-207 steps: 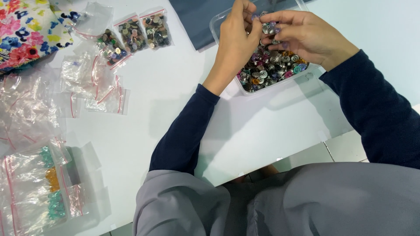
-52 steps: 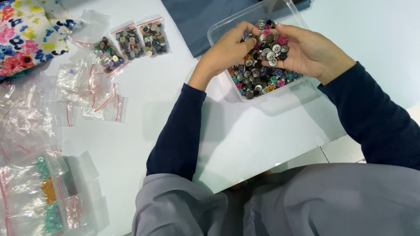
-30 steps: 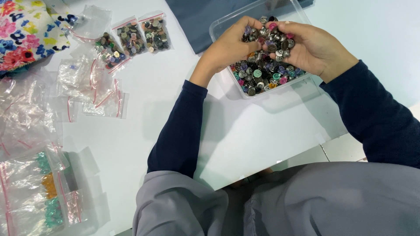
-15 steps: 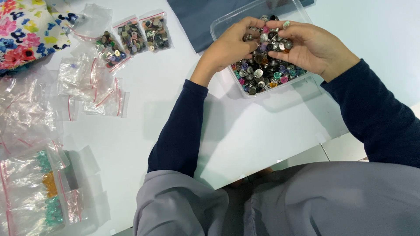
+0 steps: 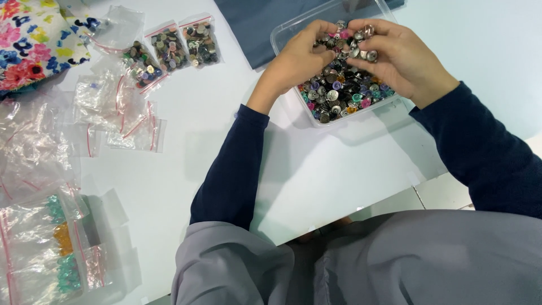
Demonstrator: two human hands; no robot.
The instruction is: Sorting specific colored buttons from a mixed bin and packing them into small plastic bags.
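A clear plastic box [image 5: 282,35] at the table's far edge is full of small round metal and coloured buttons [image 5: 339,93]. Both of my hands are inside it. My left hand [image 5: 296,59] curls over the pile on the box's left side. My right hand [image 5: 395,56] cups a heap of buttons [image 5: 353,39] lifted above the pile, the fingertips of both hands meeting around that heap.
Three filled zip bags of buttons [image 5: 169,48] lie at the far left. Several empty clear zip bags [image 5: 113,107] are scattered left. Bags with teal and orange beads [image 5: 59,243] sit near left. A floral fabric [image 5: 34,39] and a dark blue cloth [image 5: 254,22] lie far.
Both hands dug into the box and raised a handful of buttons; over the last second they shifted only slightly, still sifting the heap.
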